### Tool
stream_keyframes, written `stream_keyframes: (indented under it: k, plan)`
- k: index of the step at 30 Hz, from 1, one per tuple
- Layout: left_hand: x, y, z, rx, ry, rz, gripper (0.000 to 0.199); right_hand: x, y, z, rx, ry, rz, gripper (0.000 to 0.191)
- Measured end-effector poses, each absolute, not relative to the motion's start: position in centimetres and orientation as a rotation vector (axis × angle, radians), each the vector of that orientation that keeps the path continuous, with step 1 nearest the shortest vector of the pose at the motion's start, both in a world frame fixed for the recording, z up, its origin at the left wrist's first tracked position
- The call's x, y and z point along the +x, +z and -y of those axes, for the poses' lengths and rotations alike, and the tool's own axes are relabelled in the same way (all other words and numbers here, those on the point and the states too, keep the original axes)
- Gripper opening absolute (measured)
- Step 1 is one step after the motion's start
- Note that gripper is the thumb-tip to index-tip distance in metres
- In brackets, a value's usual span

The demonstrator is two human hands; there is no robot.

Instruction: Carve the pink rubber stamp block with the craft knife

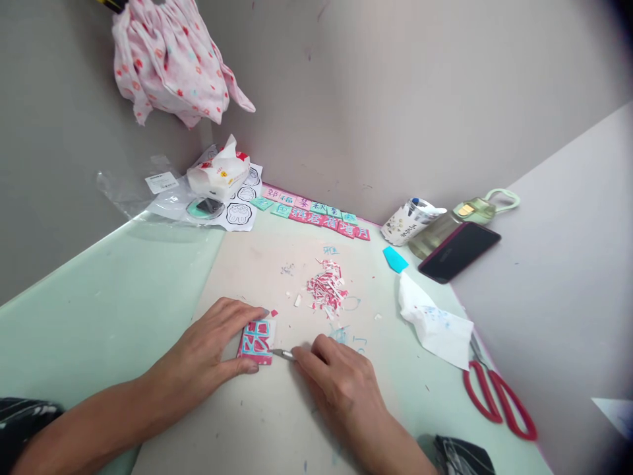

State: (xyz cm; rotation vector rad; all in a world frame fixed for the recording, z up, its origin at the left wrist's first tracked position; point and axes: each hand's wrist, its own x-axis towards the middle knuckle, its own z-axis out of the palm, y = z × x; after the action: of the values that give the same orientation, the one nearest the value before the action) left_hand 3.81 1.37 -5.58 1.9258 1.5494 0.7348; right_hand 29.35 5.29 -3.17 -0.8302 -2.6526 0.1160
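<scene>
A small pink square block, marked with light blue lines, lies flat on the pale board. My left hand grips it, with the fingers along its top edge and the thumb along its bottom. In my right hand is a craft knife, held like a pen. Its tip touches the block's right side, or lies very close to it; the handle is mostly hidden by my fingers. Beyond both hands sits a pile of pink and white shavings.
Rows of pink and green carved tiles line the back edge. At the back left are a tissue pack and printed sheets. A phone, a bottle, a pen cup, a tissue and red-handled scissors stand or lie to the right.
</scene>
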Motion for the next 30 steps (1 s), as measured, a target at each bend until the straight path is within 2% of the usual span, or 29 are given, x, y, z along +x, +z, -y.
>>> stream_keyframes:
  k: [14, 30]
  plan:
    - [3.73, -5.11, -1.38, 1.895, 0.714, -1.566, 0.051, 29.42, -3.70, -4.64, -0.851, 0.130, 2.692, 0.023]
    - [3.71, -5.45, -1.25, 1.875, 0.708, -1.599, 0.053, 29.06, -3.88, -4.37, -0.838, 0.064, 2.652, 0.029]
